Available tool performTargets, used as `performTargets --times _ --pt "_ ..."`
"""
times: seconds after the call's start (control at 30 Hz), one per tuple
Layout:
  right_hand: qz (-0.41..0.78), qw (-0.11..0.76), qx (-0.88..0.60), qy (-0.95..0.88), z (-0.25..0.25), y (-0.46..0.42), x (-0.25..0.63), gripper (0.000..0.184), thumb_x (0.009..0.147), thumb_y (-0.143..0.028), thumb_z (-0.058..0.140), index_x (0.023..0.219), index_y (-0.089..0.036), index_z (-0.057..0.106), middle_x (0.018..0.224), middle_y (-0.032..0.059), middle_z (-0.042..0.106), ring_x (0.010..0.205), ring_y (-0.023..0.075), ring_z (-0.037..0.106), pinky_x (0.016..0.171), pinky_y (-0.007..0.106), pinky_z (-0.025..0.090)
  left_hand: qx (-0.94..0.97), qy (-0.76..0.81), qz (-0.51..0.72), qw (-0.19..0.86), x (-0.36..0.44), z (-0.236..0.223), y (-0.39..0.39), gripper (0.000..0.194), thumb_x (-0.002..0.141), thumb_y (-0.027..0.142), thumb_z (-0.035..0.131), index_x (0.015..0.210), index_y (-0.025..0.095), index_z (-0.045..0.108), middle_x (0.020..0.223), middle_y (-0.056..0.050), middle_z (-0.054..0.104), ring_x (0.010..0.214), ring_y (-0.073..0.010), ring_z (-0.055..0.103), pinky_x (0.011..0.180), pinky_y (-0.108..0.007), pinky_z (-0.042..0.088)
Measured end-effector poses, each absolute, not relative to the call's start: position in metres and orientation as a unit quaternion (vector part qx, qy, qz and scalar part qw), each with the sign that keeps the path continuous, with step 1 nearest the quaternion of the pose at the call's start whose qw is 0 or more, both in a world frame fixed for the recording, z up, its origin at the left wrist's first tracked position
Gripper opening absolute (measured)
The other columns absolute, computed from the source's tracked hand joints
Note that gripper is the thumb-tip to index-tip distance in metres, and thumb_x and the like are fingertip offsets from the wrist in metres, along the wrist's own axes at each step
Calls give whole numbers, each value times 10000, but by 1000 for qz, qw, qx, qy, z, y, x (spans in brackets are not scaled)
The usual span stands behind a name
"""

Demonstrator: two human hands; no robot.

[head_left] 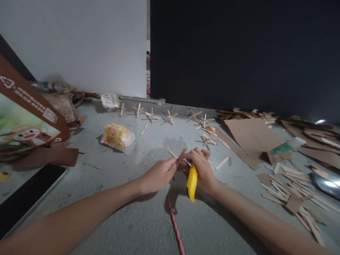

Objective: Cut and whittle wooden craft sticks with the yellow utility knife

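My left hand (160, 173) is closed in a pinch on crossed wooden craft sticks (182, 152), whose ends stick out past the fingertips. A thin reddish strand shows at the pinch. My right hand (202, 170) is wrapped round a yellow utility knife (192, 180), handle pointing down toward me; its fingertips meet the left ones at the sticks. The blade is hard to make out. Below the hands, a red cord (174, 225) runs along the table toward me. Whether it joins the strand at the fingers, I cannot tell.
Several crossed-stick pieces (152, 115) stand in a row at the back. Loose craft sticks (281, 187) lie heaped at right beside cardboard (255, 136) and a glue bottle (288, 146). At left are a snack packet (117, 137), a phone (32, 194) and a printed bag (29, 120).
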State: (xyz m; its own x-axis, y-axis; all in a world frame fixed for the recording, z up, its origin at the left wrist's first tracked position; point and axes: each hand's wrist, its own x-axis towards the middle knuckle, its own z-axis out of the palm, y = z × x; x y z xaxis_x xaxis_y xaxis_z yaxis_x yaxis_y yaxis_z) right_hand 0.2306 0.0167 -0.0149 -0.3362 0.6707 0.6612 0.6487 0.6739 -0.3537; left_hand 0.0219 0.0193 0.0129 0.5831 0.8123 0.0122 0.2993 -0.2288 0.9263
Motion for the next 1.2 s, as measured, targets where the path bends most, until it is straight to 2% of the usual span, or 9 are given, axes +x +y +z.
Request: performTargets --times 0.17,0.37,0.53,0.67,0.87,1.0,1.2 --pt "9 407 -389 -826 -12 16 230 121 1066 -193 578 1051 -271 669 804 -9 690 806 221 591 837 412 307 761 377 256 462 23 12 18 274 1081 323 387 928 217 588 728 2 554 721 -183 546 692 -301 386" --pt "9 399 -385 -832 -9 14 228 135 1060 -139 557 1050 -252 629 835 -11 711 818 217 607 831 406 289 782 391 245 420 23 6 19 265 1092 320 393 970 217 605 837 -39 666 763 -198 606 716 -311 417" --pt "20 379 -389 -839 -9 13 226 169 1050 -91 516 1037 -246 584 909 14 728 892 235 633 838 403 293 785 396 238 412 23 3 19 294 1105 331 373 973 219 611 794 -36 661 731 -200 604 689 -308 421" --pt "19 372 -391 -841 -10 14 224 173 1036 -70 523 1045 -240 554 947 24 739 926 242 638 843 399 291 783 393 241 418 23 4 19 274 1095 322 374 974 214 595 882 -62 686 794 -207 621 731 -314 449" --pt "28 364 -399 -841 -8 13 220 181 1025 -63 559 1020 -242 540 958 29 733 927 249 635 847 399 303 753 392 251 466 24 5 18 280 1102 356 361 943 229 552 805 -20 606 762 -195 578 697 -299 419" --pt "22 366 -374 -852 -8 11 220 207 1033 -43 525 1067 -242 566 932 21 719 911 241 635 840 396 307 706 396 314 496 24 2 21 323 1117 437 353 912 233 497 737 30 499 665 -154 467 660 -288 382" --pt "16 412 -381 -827 -10 11 222 144 1049 -107 607 1032 -250 622 802 -20 685 801 212 632 824 390 308 675 387 335 531 24 -3 23 419 1105 571 375 904 227 504 707 48 447 637 -142 414 628 -278 347"
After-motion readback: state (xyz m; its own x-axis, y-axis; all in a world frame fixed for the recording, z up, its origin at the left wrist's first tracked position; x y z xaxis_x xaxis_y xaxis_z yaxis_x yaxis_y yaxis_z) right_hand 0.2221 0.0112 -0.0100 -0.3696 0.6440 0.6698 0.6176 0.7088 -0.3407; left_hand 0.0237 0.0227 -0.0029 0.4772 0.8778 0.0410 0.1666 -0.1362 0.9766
